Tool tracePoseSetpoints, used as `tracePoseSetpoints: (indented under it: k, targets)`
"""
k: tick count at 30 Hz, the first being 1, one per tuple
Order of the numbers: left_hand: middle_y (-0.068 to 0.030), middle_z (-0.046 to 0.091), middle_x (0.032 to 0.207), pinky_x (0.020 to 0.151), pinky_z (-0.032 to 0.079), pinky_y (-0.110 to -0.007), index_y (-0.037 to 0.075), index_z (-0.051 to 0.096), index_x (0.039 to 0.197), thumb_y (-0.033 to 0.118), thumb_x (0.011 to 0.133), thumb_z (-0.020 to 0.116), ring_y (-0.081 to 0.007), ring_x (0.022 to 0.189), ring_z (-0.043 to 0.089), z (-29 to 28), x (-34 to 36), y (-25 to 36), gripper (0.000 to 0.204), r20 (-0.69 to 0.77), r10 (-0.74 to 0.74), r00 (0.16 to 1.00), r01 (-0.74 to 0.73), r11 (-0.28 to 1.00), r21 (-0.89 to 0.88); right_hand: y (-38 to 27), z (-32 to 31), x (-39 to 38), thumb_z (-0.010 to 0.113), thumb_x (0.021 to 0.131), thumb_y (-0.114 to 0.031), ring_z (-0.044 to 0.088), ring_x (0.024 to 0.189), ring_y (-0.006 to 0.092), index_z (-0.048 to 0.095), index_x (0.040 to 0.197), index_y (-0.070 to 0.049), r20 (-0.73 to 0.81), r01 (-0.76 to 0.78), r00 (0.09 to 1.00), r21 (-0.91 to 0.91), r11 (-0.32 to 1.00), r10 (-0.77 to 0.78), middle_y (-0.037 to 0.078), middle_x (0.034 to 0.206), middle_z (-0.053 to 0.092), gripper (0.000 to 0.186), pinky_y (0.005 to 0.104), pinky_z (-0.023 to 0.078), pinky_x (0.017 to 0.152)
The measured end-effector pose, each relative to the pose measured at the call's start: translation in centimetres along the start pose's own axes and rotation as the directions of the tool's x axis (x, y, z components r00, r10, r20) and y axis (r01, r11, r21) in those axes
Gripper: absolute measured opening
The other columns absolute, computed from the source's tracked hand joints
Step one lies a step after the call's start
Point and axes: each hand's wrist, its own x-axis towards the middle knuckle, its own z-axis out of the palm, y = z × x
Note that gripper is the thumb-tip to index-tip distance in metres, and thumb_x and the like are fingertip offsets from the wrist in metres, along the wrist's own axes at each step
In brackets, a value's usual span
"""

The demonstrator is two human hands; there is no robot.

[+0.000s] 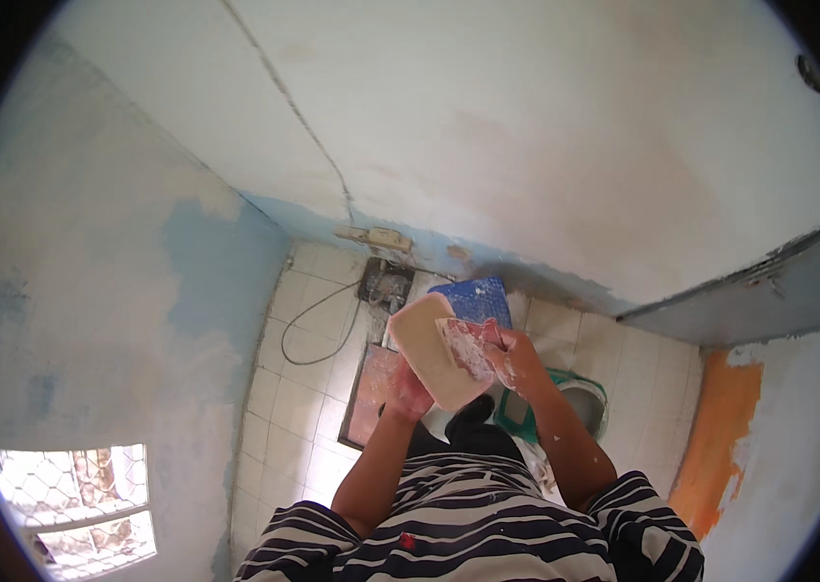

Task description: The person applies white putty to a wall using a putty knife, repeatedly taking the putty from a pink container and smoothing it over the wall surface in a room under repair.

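My left hand (408, 392) grips a pink-edged rectangular board (421, 339) from below, its top face coated in smooth beige paste. My right hand (516, 364) holds a flat scraper (468, 344) caked with pale, crusty paste, its blade on or just over the right part of the board. Both hands are in front of my body, above the floor, and my left fingers are partly hidden under the board.
Below lie a blue textured mat (473, 291), a dark box with a looped cable (381, 283), a pinkish panel (363, 383) and a green-rimmed bucket (579, 412). Patchy walls (109, 291) surround me, with a grilled window (70, 485) at left and a grey ledge (749, 291) at right.
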Motion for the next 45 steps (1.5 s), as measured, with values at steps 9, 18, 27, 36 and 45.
tracePoseSetpoints:
  k: [9,18,27,36,45]
  targets:
    - [-0.0144,0.052,0.133,0.098,0.048,-0.049,0.006,0.039,0.14,0.045,0.101,0.032,-0.0326,0.116,0.056,1.7,-8.2,6.9,0.056,0.064,0.007,0.998,0.003,0.988,-0.157,-5.4,7.9,-1.4,0.062,0.088,-0.008,0.057,0.071,0.009,0.066,0.099,0.002,0.202,-0.134,0.967,-0.117,0.984,0.155,0.0,0.085,0.063,0.015,0.0258,0.048,0.065]
    - [-0.0158,0.058,0.124,0.091,0.052,-0.049,0.005,0.047,0.134,0.04,0.099,0.035,-0.0313,0.109,0.06,2.2,-15.5,17.7,0.051,-0.108,0.246,0.963,-0.255,0.964,-0.078,-11.9,20.4,-2.9,0.063,0.089,-0.01,0.06,0.075,0.0087,0.065,0.108,0.002,0.368,-0.177,0.925,0.184,0.967,0.099,0.002,0.091,0.064,0.023,0.0254,0.052,0.069]
    - [-0.0128,0.061,0.114,0.089,0.053,-0.048,0.004,0.051,0.125,0.04,0.097,0.037,-0.027,0.104,0.062,0.2,-20.5,25.7,0.048,-0.107,0.473,0.874,-0.474,0.88,0.015,-12.0,30.6,-0.2,0.056,0.093,-0.011,0.061,0.111,0.02,0.047,0.136,-0.007,0.497,-0.352,0.867,0.665,0.659,-0.039,0.005,0.124,0.06,0.044,0.0378,0.051,0.094]
    - [-0.0103,0.058,0.123,0.092,0.051,-0.048,0.009,0.047,0.132,0.048,0.097,0.038,-0.0286,0.11,0.059,-6.0,-20.8,30.7,0.053,-0.17,0.571,0.803,-0.586,0.808,-0.058,-12.7,34.3,3.6,0.055,0.091,-0.005,0.058,0.114,0.0214,0.045,0.139,-0.007,0.431,-0.335,0.902,0.744,0.578,-0.031,0.007,0.127,0.058,0.049,0.0405,0.049,0.098]
    - [-0.0068,0.057,0.122,0.091,0.052,-0.044,0.011,0.047,0.13,0.05,0.095,0.041,-0.027,0.111,0.058,-10.6,-18.0,38.7,0.053,-0.292,0.686,0.666,-0.691,0.715,0.105,-13.1,37.4,15.3,0.06,0.088,-0.006,0.064,0.104,0.0225,0.051,0.129,-0.002,0.235,-0.167,0.972,0.712,0.682,-0.007,0.008,0.116,0.063,0.042,0.0381,0.054,0.09]
